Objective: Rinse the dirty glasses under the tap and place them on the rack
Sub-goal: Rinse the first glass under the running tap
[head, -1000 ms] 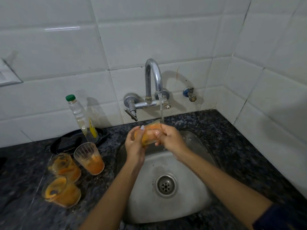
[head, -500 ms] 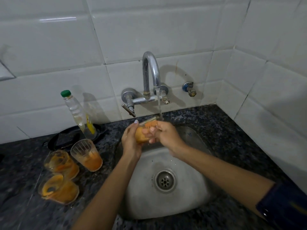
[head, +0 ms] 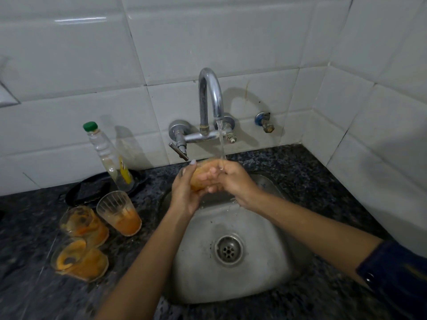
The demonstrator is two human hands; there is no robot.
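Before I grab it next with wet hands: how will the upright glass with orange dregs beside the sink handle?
The upright glass looks ribbed and clear, so probably rigid and breakable. It narrows toward its base, so a sideways nudge may tip it. Orange liquid sits low inside, likely adding little weight but ready to spill.

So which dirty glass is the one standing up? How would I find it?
Start at the metal sink and look left along the dark counter to three orange-stained glasses. The upright glass stands closest to the sink, before the green-capped bottle. Both others lie tipped over.
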